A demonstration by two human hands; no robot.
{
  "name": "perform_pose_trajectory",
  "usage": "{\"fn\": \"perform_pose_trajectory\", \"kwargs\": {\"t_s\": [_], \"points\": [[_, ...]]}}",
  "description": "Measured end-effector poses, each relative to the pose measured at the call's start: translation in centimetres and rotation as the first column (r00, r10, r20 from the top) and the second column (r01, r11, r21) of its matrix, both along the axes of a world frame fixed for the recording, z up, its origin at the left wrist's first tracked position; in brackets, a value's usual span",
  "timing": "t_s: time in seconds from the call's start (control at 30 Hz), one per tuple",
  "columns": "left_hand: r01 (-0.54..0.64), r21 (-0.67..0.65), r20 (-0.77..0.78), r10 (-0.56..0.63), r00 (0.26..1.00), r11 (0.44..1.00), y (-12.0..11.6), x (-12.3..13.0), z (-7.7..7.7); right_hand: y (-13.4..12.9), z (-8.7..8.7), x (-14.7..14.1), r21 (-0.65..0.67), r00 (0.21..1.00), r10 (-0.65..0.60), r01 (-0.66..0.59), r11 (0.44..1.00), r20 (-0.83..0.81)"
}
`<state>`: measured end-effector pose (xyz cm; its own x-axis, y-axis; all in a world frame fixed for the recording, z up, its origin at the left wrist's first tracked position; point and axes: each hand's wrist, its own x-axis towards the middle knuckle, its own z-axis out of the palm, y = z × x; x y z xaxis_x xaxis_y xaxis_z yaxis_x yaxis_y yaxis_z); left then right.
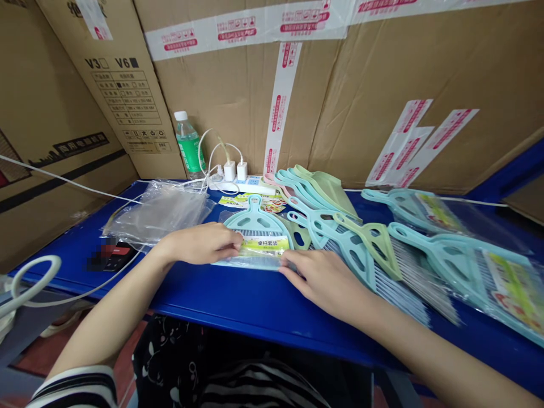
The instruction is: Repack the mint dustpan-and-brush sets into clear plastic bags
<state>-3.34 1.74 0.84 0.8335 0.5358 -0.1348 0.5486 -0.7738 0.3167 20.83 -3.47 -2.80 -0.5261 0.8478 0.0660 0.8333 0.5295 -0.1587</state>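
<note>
A light blue dustpan and brush set (257,218) lies in a clear plastic bag at the middle of the table, with a yellow-green label (266,245) across it. My left hand (208,242) has its fingers curled closed on the bag's left edge, beside the label. On the right side of the bag, my right hand (317,275) pinches the lower right corner near the label. Right of that hand lie loose blue and green brushes (382,249). Behind them is a stack of pink, blue and green dustpans (323,190).
Clear plastic bags (164,209) lie on the blue table (238,294) at left, near a dark phone (113,255). A green-labelled bottle (190,144) and a power strip (246,184) with cables stand behind. Bagged sets (459,255) lie at right. Cardboard boxes (238,85) wall the back.
</note>
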Motion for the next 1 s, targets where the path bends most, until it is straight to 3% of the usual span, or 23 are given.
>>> {"fn": "perform_pose_trajectory", "kwargs": {"t_s": [0.27,0.4,0.5,0.7,0.87,1.0], "points": [[-0.022,0.04,-0.016,0.023,1.0,0.999,0.1,0.0,-0.6,0.1,-0.4,0.1,0.068,0.999,0.031,-0.028,0.997,-0.045],[-0.039,0.021,0.005,0.039,0.999,0.999,0.1,0.0,-0.7,0.4,-1.0,0.2,0.27,0.981,0.185,-0.164,0.949,-0.055],[-0.055,-0.002,0.021,0.055,0.998,0.999,0.1,0.0,-0.8,0.7,-1.2,0.1,0.31,0.965,0.259,-0.233,0.922,-0.043],[-0.054,-0.006,0.019,0.054,0.998,0.999,0.5,-0.1,-1.0,1.5,0.0,-0.5,0.192,0.978,0.207,-0.2,0.961,-0.018],[-0.057,0.013,-0.009,0.058,0.998,0.998,0.5,0.0,-1.0,2.6,2.2,-1.9,-0.023,0.994,0.037,-0.035,0.999,0.107],[-0.047,0.039,0.0,0.047,0.999,0.998,0.4,-0.1,-1.1,3.4,2.5,-2.5,-0.05,0.991,-0.019,0.026,0.998,0.133]]}}
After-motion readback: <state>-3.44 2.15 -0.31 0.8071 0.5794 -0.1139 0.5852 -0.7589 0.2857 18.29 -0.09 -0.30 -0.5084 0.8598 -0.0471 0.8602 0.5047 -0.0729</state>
